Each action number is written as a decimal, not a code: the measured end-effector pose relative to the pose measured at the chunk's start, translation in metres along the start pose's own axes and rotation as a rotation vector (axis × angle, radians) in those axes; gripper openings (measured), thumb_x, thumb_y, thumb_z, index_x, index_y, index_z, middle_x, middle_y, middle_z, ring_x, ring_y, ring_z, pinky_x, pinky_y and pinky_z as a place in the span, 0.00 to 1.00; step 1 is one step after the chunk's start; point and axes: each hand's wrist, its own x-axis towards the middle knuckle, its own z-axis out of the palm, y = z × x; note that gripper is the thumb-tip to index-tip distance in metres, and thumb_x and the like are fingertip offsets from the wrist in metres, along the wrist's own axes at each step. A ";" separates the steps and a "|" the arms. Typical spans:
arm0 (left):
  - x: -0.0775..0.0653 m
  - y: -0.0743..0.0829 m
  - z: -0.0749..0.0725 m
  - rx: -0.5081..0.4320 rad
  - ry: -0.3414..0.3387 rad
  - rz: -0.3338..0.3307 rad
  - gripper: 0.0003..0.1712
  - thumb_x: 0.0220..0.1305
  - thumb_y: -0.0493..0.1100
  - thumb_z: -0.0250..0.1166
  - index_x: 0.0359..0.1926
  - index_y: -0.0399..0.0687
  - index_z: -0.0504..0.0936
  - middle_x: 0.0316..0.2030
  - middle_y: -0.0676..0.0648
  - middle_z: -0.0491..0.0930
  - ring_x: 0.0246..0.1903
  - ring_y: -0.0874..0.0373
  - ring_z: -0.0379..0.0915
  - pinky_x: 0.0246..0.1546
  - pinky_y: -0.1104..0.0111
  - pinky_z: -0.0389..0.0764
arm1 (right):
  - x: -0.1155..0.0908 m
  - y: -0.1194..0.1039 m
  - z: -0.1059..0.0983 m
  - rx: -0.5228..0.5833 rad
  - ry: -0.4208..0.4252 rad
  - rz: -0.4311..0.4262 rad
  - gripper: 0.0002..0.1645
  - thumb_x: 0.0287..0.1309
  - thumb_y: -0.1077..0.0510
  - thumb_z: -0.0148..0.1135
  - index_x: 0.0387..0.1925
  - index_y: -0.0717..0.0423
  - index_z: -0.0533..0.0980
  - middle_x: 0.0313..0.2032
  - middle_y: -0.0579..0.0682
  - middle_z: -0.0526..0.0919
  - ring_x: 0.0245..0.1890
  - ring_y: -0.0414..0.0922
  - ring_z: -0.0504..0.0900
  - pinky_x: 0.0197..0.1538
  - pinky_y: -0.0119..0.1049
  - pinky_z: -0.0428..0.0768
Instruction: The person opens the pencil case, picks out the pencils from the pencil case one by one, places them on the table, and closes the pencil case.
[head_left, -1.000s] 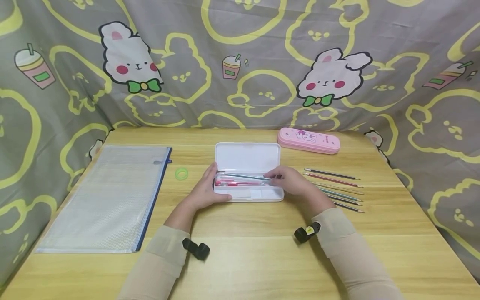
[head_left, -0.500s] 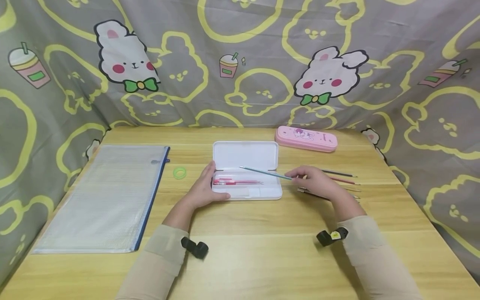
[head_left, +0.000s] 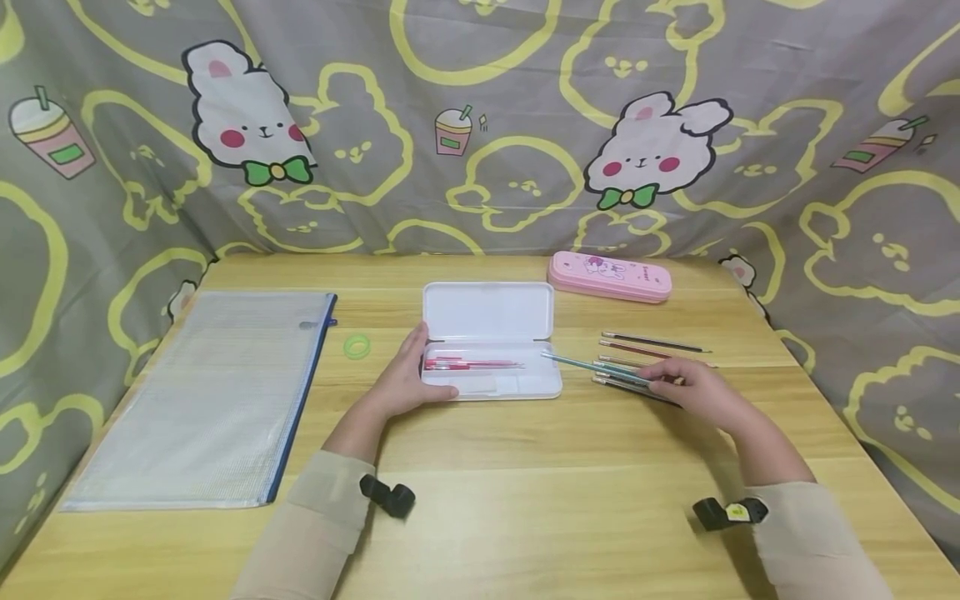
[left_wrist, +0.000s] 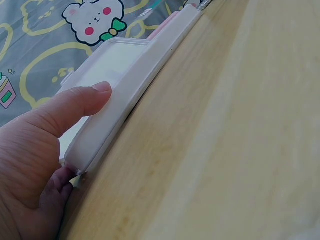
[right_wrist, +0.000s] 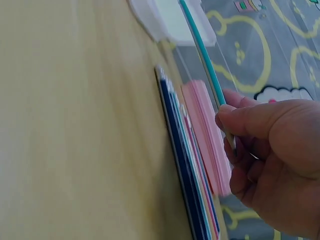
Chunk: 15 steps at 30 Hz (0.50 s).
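A white pencil case (head_left: 489,311) lies with its lid raised near the middle of the table. My left hand (head_left: 399,382) grips its left end, the thumb (left_wrist: 95,100) over the front wall. Red pens (head_left: 472,364) lie in the case's left part, and a pale block (head_left: 477,384) sits in the front compartment. To the right, my right hand (head_left: 697,393) pinches a teal pencil (right_wrist: 200,45) near its point, its other end towards the case. Below and beyond that hand lie several pencils (head_left: 651,342) side by side, partly hidden by it.
At the back right stands a closed pink pencil case (head_left: 610,277). A green ring, perhaps a tape roll (head_left: 357,347), rests left of the white case. Farther left lies a mesh zip pouch (head_left: 202,400) with a blue edge. A patterned curtain (head_left: 375,125) hangs behind the table.
My right hand has lifted the teal pencil out of the white case and carried it right, over the row of pencils. The left hand keeps its place on the case.
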 end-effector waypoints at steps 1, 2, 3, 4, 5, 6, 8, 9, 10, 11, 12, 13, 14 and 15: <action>0.000 0.000 0.000 0.000 -0.001 0.001 0.75 0.43 0.57 0.79 0.78 0.48 0.34 0.79 0.45 0.32 0.78 0.46 0.32 0.76 0.49 0.45 | -0.004 0.002 -0.001 -0.004 0.006 0.009 0.14 0.66 0.61 0.59 0.50 0.61 0.81 0.47 0.58 0.83 0.38 0.32 0.72 0.39 0.28 0.75; 0.000 0.000 0.000 -0.001 -0.001 0.000 0.75 0.43 0.57 0.79 0.78 0.48 0.34 0.79 0.45 0.32 0.78 0.46 0.32 0.76 0.49 0.45 | -0.008 0.005 -0.001 -0.008 0.010 0.021 0.14 0.66 0.61 0.59 0.50 0.60 0.81 0.47 0.58 0.83 0.38 0.31 0.72 0.40 0.28 0.75; 0.000 0.000 0.000 -0.002 -0.001 0.000 0.75 0.43 0.57 0.79 0.78 0.48 0.34 0.79 0.45 0.32 0.78 0.46 0.32 0.76 0.49 0.45 | -0.012 0.007 -0.002 -0.015 0.014 0.029 0.14 0.66 0.60 0.59 0.50 0.60 0.82 0.47 0.58 0.83 0.38 0.31 0.72 0.40 0.27 0.74; 0.000 0.000 0.000 -0.004 -0.001 -0.001 0.75 0.43 0.57 0.79 0.78 0.48 0.34 0.79 0.46 0.32 0.78 0.45 0.32 0.76 0.48 0.45 | -0.016 0.010 -0.002 -0.020 0.018 0.036 0.14 0.66 0.60 0.59 0.49 0.60 0.82 0.47 0.58 0.83 0.38 0.30 0.72 0.40 0.27 0.74; 0.000 0.000 0.000 -0.005 -0.001 -0.001 0.75 0.43 0.57 0.79 0.78 0.48 0.34 0.79 0.46 0.32 0.78 0.46 0.32 0.76 0.48 0.45 | -0.019 0.014 -0.002 -0.027 0.023 0.043 0.14 0.66 0.59 0.59 0.49 0.59 0.82 0.47 0.58 0.83 0.38 0.30 0.72 0.40 0.27 0.74; 0.000 0.000 0.000 -0.005 -0.002 -0.001 0.75 0.43 0.57 0.79 0.78 0.48 0.34 0.79 0.46 0.32 0.78 0.45 0.32 0.76 0.48 0.45 | -0.023 0.017 -0.002 -0.028 0.027 0.048 0.14 0.66 0.59 0.59 0.49 0.59 0.82 0.47 0.58 0.83 0.38 0.29 0.72 0.39 0.27 0.75; 0.000 0.000 0.000 -0.008 -0.002 -0.002 0.75 0.43 0.57 0.79 0.78 0.49 0.34 0.79 0.46 0.32 0.78 0.46 0.32 0.76 0.48 0.45 | -0.029 0.024 -0.003 -0.040 0.034 0.057 0.14 0.67 0.59 0.58 0.49 0.59 0.82 0.47 0.57 0.83 0.37 0.29 0.71 0.38 0.28 0.74; 0.000 -0.001 0.000 -0.009 -0.001 -0.002 0.75 0.43 0.57 0.79 0.78 0.49 0.34 0.79 0.46 0.32 0.78 0.45 0.32 0.76 0.48 0.45 | -0.033 0.027 -0.003 -0.045 0.038 0.057 0.14 0.67 0.59 0.58 0.49 0.59 0.82 0.47 0.58 0.83 0.37 0.28 0.72 0.39 0.28 0.75; 0.000 0.000 0.000 -0.011 -0.001 -0.003 0.75 0.43 0.57 0.79 0.78 0.49 0.34 0.79 0.46 0.32 0.78 0.45 0.32 0.76 0.48 0.45 | -0.036 0.030 -0.003 -0.046 0.039 0.061 0.14 0.67 0.59 0.58 0.49 0.60 0.82 0.48 0.58 0.83 0.37 0.27 0.72 0.38 0.28 0.75; 0.000 0.000 0.000 -0.012 -0.002 -0.004 0.75 0.43 0.57 0.79 0.78 0.49 0.34 0.79 0.46 0.32 0.78 0.46 0.32 0.76 0.48 0.45 | -0.038 0.033 -0.004 -0.050 0.039 0.070 0.14 0.67 0.59 0.58 0.50 0.59 0.81 0.47 0.58 0.83 0.36 0.27 0.71 0.38 0.28 0.75; 0.000 0.000 0.000 -0.013 -0.002 -0.004 0.75 0.43 0.57 0.79 0.78 0.49 0.34 0.79 0.46 0.32 0.78 0.46 0.32 0.76 0.48 0.45 | -0.041 0.035 -0.004 -0.053 0.039 0.075 0.14 0.67 0.59 0.58 0.49 0.59 0.81 0.47 0.58 0.83 0.36 0.27 0.71 0.38 0.28 0.75; 0.000 0.000 0.000 -0.013 -0.003 -0.005 0.75 0.43 0.57 0.79 0.78 0.49 0.34 0.79 0.46 0.32 0.78 0.46 0.31 0.76 0.48 0.45 | -0.044 0.037 -0.004 -0.056 0.038 0.084 0.13 0.67 0.59 0.58 0.49 0.59 0.81 0.48 0.58 0.83 0.35 0.26 0.71 0.37 0.28 0.75; 0.000 0.000 0.000 -0.013 -0.003 -0.006 0.75 0.43 0.57 0.79 0.78 0.49 0.34 0.79 0.46 0.32 0.78 0.46 0.31 0.76 0.48 0.45 | -0.046 0.039 -0.004 -0.054 0.037 0.093 0.14 0.67 0.59 0.57 0.49 0.59 0.81 0.48 0.59 0.83 0.35 0.27 0.71 0.37 0.28 0.75; 0.000 0.000 0.000 -0.011 -0.003 -0.006 0.75 0.43 0.57 0.79 0.78 0.49 0.34 0.79 0.46 0.32 0.78 0.46 0.31 0.76 0.48 0.45 | -0.049 0.040 -0.004 -0.054 0.034 0.107 0.14 0.68 0.58 0.57 0.49 0.59 0.81 0.49 0.59 0.82 0.36 0.27 0.71 0.37 0.28 0.74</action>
